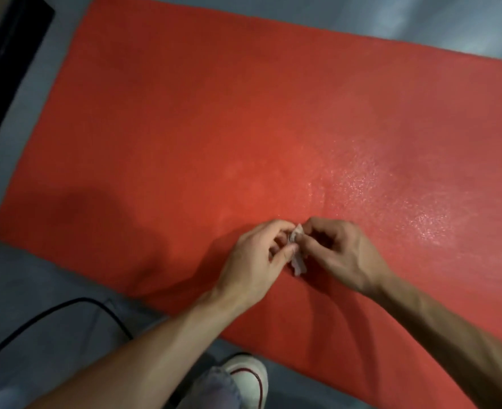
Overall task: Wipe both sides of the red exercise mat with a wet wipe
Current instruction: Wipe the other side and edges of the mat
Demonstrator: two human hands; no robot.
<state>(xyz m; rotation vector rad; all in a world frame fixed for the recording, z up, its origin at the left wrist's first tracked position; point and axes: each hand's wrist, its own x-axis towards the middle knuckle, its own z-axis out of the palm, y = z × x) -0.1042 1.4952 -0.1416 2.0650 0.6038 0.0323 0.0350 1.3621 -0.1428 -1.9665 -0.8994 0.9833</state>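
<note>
Flat red foam exercise mat (184, 128) spread on grey floor (37, 290), filling most of frame. Left hand (255, 258) and right hand (341, 252), lower centre, both pinch small crumpled white wet wipe (297, 252) just above mat; likely refolding for fresh face. Glistening damp patch right of centre suggests this side partly wiped.

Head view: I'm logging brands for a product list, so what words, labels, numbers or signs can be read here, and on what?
None can be read.
Red mat: plain surface, no print.
Wet wipe, held by the left hand and right hand: no text visible.
White shoe: no lettering shows.
</note>
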